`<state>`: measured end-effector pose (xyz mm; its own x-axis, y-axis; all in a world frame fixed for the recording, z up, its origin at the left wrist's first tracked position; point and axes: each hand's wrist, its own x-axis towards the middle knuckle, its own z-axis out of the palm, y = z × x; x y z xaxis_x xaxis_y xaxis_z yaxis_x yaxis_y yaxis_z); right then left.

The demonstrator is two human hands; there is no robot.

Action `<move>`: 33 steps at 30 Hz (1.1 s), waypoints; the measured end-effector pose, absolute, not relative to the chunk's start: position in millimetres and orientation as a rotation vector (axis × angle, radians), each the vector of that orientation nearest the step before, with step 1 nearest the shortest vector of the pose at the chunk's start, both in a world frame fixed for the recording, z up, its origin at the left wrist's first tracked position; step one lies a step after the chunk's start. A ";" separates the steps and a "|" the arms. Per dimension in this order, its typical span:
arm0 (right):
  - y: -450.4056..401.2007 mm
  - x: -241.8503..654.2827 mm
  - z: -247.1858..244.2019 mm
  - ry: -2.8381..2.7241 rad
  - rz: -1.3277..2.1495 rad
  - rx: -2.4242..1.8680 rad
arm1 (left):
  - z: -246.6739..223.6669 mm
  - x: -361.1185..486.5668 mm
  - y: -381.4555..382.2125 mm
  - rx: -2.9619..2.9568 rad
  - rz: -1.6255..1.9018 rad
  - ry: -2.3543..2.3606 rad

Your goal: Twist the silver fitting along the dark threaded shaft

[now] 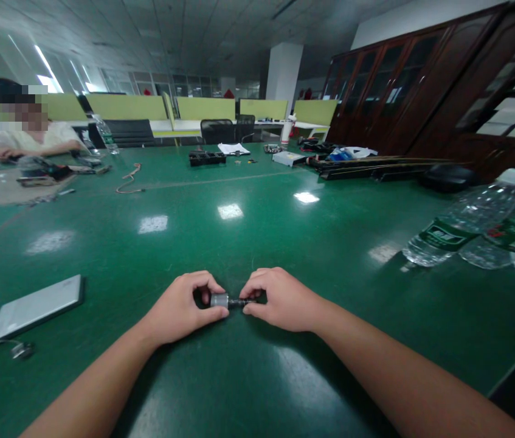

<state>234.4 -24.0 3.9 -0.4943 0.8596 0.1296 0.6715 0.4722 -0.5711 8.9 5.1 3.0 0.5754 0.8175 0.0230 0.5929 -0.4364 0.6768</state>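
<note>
Low over the green tabletop [184, 243], both hands meet at a small grey metal cylinder [219, 301] with a dark, ridged shaft [238, 302] sticking out to its right. The cylinder looks like a small motor, but its exact kind cannot be made out. My left hand [188, 306] is closed, pinching the cylinder between thumb and fingers. Thumb and fingertips of my right hand [279, 298] close on the far end of the shaft, hiding its tip. The part lies horizontally between the hands.
A white, flat device [38, 307] with a cable lies at left, near a small metal piece [22, 350]. Water bottles [462, 222] stand at right. Farther back are a black tray [207, 158], dark rails [366, 167] and a cord [130, 179]. Another person [33, 137] sits at far left.
</note>
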 end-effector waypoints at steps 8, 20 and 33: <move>-23.1 239.7 6.8 -2.322 0.658 -1.322 | 1.7 7.3 5.3 2.210 0.482 1.072; -19.1 260.6 16.4 -2.236 0.752 -1.608 | 3.4 7.5 4.4 2.192 0.476 1.104; -23.0 245.5 7.2 -2.188 0.799 -1.432 | 4.2 9.0 3.6 2.210 0.475 1.101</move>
<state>245.5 -23.0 7.2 -0.3918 0.9198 0.0231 0.6882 0.3096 -0.6561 9.0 3.6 4.2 0.5887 0.8072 0.0434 0.5854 -0.4628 0.6656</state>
